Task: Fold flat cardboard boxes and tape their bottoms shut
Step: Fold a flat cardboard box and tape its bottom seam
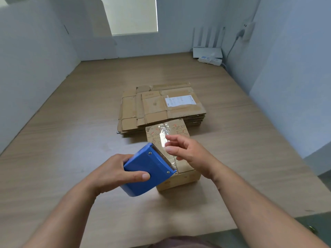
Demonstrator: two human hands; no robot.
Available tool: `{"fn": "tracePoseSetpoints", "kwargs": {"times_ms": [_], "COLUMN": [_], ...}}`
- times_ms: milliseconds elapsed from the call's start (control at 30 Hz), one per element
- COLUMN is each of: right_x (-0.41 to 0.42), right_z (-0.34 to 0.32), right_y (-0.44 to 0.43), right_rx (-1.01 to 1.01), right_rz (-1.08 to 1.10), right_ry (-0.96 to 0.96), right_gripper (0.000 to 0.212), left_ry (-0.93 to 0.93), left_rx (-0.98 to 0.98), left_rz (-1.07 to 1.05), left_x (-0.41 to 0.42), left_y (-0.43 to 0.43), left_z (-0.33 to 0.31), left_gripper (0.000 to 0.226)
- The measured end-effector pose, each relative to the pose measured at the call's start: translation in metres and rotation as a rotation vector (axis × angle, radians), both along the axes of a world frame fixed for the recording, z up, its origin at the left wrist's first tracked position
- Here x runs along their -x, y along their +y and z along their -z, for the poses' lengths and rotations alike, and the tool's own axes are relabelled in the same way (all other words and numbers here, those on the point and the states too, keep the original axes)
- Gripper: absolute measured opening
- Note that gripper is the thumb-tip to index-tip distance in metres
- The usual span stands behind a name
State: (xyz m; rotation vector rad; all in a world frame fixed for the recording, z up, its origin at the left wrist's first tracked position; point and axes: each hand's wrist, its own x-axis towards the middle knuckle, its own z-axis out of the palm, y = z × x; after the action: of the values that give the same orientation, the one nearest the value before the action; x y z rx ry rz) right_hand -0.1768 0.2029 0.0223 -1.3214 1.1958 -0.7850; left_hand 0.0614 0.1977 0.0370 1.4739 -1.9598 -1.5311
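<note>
A light wood-grain tabletop (71, 140) runs back to pale walls (286, 68). In its far right corner stands a white router (206, 51) with upright antennas, and a white power strip (210, 60) lies just in front of it. A grey cable (232, 45) rises to a wall socket (248, 31). A bright window (132, 15) sits in the back wall.

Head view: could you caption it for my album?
Left hand holds a blue tape dispenser at a small box while the right hand touches the clear tape.

Pale walls (32, 68), bright window (132, 15), wooden tabletop (71, 140).
</note>
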Motion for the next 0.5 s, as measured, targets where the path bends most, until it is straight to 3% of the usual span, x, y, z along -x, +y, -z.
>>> {"fn": "tracePoseSetpoints", "kwargs": {"times_ms": [100,200,267,500], "right_x": [0.006,0.012,0.011,0.01], "right_z": [0.005,0.007,0.008,0.014], "right_y": [-0.001,0.0,0.0,0.009], "right_rx": [-0.139,-0.073,-0.047,0.048], "right_rz": [-0.054,0.012,0.061,0.201], "right_ry": [-0.049,-0.158,-0.174,-0.099], "right_gripper": [0.032,0.004,0.014,0.02], "left_ry": [-0.003,-0.043,-0.062,-0.184], "left_rx": [-0.009,-0.01,-0.022,-0.033], "left_rz": [0.023,0.026,0.024,-0.001], "left_x": [0.002,0.004,0.006,0.014], "left_y": [0.0,-0.001,-0.002,-0.005], "left_z": [0.0,0.002,0.001,-0.004], "left_gripper": [0.063,0.06,0.058,0.054]}}
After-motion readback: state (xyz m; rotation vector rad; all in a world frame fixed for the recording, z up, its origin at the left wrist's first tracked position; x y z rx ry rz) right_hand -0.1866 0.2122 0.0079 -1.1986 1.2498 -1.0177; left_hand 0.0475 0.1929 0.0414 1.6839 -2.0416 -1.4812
